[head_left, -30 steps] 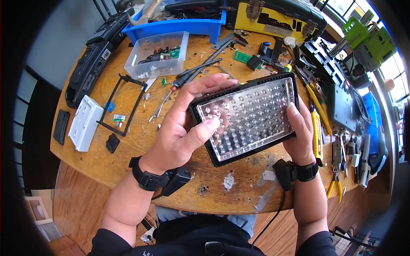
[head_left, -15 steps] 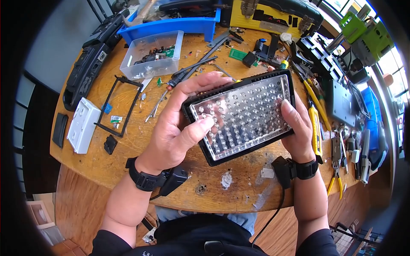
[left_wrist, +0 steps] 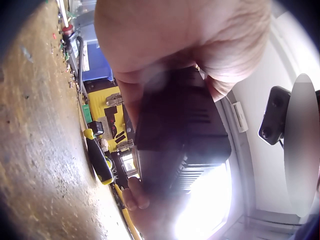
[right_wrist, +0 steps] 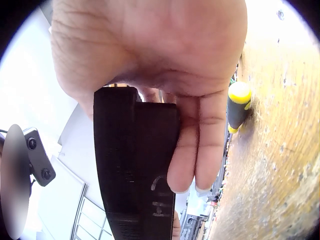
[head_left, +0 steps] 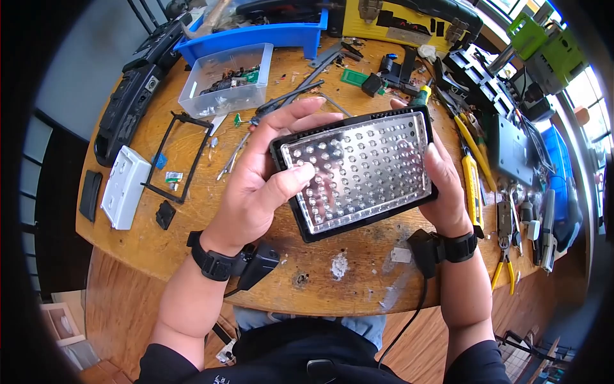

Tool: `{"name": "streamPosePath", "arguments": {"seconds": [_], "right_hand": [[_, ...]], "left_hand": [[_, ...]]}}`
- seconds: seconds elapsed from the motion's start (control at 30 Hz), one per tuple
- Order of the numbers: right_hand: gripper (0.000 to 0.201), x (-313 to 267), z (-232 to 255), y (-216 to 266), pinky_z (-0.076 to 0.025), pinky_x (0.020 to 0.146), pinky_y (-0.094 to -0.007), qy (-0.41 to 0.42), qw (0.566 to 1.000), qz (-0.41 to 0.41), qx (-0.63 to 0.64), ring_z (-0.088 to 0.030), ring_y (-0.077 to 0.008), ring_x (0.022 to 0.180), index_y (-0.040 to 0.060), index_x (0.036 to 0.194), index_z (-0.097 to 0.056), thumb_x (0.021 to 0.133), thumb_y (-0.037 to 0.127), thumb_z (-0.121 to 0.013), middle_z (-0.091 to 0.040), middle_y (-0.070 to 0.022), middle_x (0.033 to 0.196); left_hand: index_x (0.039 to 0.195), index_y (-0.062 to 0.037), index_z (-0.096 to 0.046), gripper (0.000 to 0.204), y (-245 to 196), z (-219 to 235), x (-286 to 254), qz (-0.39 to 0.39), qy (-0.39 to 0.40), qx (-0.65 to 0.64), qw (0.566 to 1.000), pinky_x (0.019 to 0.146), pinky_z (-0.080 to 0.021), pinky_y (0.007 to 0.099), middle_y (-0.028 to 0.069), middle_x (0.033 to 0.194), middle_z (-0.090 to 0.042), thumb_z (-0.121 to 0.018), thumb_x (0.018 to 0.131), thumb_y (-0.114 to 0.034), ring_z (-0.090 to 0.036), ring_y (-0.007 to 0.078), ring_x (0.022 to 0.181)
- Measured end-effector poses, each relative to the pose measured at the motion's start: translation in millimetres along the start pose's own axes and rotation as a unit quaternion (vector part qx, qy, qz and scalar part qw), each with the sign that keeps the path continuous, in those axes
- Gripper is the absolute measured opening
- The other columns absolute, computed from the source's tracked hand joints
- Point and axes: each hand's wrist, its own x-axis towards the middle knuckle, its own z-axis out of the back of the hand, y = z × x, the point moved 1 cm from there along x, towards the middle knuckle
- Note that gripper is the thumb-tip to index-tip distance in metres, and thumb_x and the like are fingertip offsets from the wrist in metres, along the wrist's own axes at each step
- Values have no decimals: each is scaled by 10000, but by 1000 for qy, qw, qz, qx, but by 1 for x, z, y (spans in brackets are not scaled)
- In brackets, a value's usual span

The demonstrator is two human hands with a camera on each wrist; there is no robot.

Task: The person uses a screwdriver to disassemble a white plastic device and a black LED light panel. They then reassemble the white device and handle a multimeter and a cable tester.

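A black rectangular LED light panel (head_left: 358, 171) with rows of small round LEDs under a clear cover is held tilted above the table, its face toward the head camera. The left hand (head_left: 256, 192) grips its left end, thumb on the clear cover and fingers behind the top edge. At the right end, the right hand (head_left: 448, 189) holds it with the thumb over the frame. In the left wrist view the panel's dark ribbed housing (left_wrist: 180, 130) sits below the palm. The right wrist view shows its black side (right_wrist: 137, 165) against two fingers (right_wrist: 187, 145).
Around the wooden table (head_left: 256, 288) lie a clear bin of parts (head_left: 224, 96), a blue tray (head_left: 256, 43), a white box (head_left: 125, 185), a black frame (head_left: 169, 189), a yellow toolbox (head_left: 403, 32), a yellow cutter (head_left: 472, 192), pliers (head_left: 504, 269) and a green drill stand (head_left: 553, 57).
The panel and both hands have shifted slightly left and up in the head view. Reflections on the clear cover have changed, and both hands keep their hold.
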Motion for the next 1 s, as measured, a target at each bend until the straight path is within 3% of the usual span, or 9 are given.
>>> {"name": "streamPosePath", "arguments": {"seconds": [0.27, 0.37, 0.5, 0.6, 0.7, 0.73, 0.83, 0.97, 1.0], "right_hand": [[513, 0, 5, -4, -445, 906, -253, -55, 995, -79, 22, -592, -141, 1031, -14, 1333, -438, 905, 250, -542, -595, -88, 1173], [486, 1, 12, -7, -526, 747, -269, -73, 994, -81, 28, -629, -141, 931, -2, 1282, -479, 929, 330, -522, -618, -98, 1100], [470, 2, 18, -3, -545, 598, -330, -39, 993, -75, 86, -659, -192, 768, 3, 1219, -522, 970, 395, -452, -661, -113, 982], [457, 4, 20, -1, -536, 531, -330, -62, 992, -22, 107, -658, -187, 735, 29, 1207, -520, 988, 416, -416, -669, -105, 939], [465, 5, 25, -2, -531, 538, -322, -46, 991, -20, 122, -658, -183, 751, 29, 1196, -530, 988, 427, -409, -670, -103, 946], [471, 5, 27, -3, -526, 546, -312, -45, 991, -22, 121, -651, -170, 759, 32, 1178, -543, 989, 439, -403, -667, -94, 939], [476, 4, 24, -2, -521, 547, -305, -46, 991, -11, 124, -641, -157, 757, 33, 1165, -551, 988, 449, -403, -662, -82, 927], [482, 3, 22, -3, -514, 552, -296, -40, 989, -1, 141, -629, -143, 748, 44, 1179, -544, 985, 463, -404, -652, -71, 920], [482, 2, 22, -3, -513, 547, -288, -22, 990, 6, 136, -627, -134, 758, 51, 1176, -543, 982, 470, -408, -648, -69, 914]], "left_hand": [[1407, -36, -344, 553, 3, 6, 0, 73, 1, -14, 997, 1041, -389, 318, 118, 1326, -502, -547, 902, -135, -494, 183, 1214], [1415, -24, -337, 593, 2, 5, 0, 104, -28, -3, 994, 1033, -396, 324, 118, 1316, -494, -588, 925, -243, -495, 191, 1209], [1398, -31, -362, 572, -2, 13, 2, 68, -59, 12, 996, 1010, -419, 335, 110, 1304, -500, -589, 940, -286, -499, 196, 1197], [1297, -23, -477, 464, -19, 35, 4, -4, -155, 139, 978, 934, -462, 298, 98, 1248, -544, -621, 926, -261, -547, 173, 1097], [1123, -12, -611, 312, -51, 61, -10, -29, -222, 303, 926, 844, -484, 258, 55, 1078, -632, -672, 890, -210, -591, 117, 938], [1065, -11, -628, 271, -61, 71, -18, 4, -218, 387, 896, 812, -486, 261, 54, 1017, -643, -697, 854, -166, -599, 119, 897], [943, -3, -642, 241, -90, 91, -44, 151, -126, 639, 744, 708, -486, 283, 81, 886, -640, -749, 736, -59, -604, 146, 756], [948, 14, -626, 325, -87, 99, -74, 254, -78, 683, 680, 656, -485, 319, 106, 871, -623, -779, 662, -22, -584, 195, 686], [943, 15, -624, 322, -84, 101, -78, 260, -78, 666, 694, 657, -485, 318, 105, 866, -620, -777, 661, -15, -580, 193, 682]]}}
